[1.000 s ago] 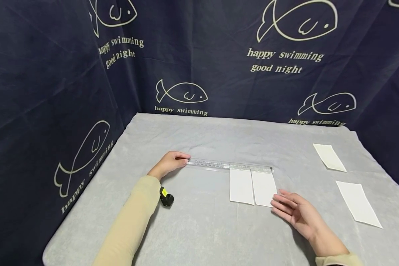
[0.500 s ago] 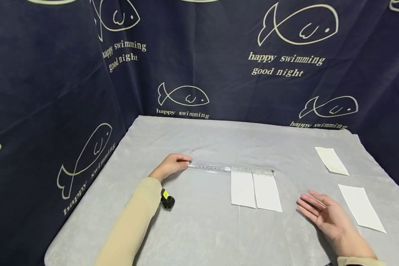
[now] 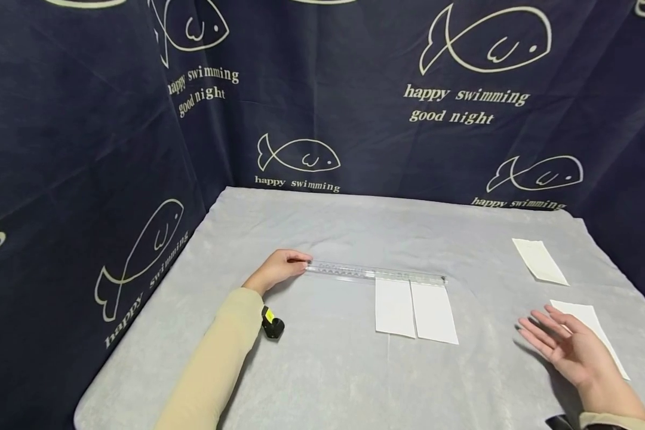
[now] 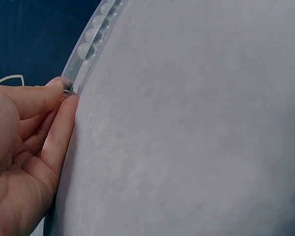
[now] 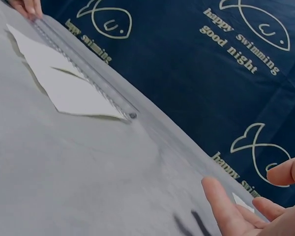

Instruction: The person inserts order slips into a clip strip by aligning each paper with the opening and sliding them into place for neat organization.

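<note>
My left hand [image 3: 276, 269] pinches the left end of a long, clear plastic ruler [image 3: 349, 272] between thumb and fingers. In the left wrist view a row of rounded shapes runs along this ruler [image 4: 92, 37]. Its right part lies along the top edges of two white paper pieces, a left one [image 3: 395, 307] and a right one [image 3: 434, 312], set side by side with a thin gap. Off to the right, my right hand [image 3: 583, 355] is held palm up with loosely spread fingers and nothing in it. It partly covers another white paper piece [image 3: 596, 325].
A further paper piece [image 3: 540, 261] lies at the back right of the grey cloth-covered table [image 3: 328, 370]. A small black device with a yellow patch [image 3: 273, 325] shows by the left cuff. Dark blue curtains [image 3: 376, 71] with fish prints stand behind and to the left.
My right hand has moved away from the two paired paper pieces, rightward to the front right piece. The left hand and the ruler stay in place.
</note>
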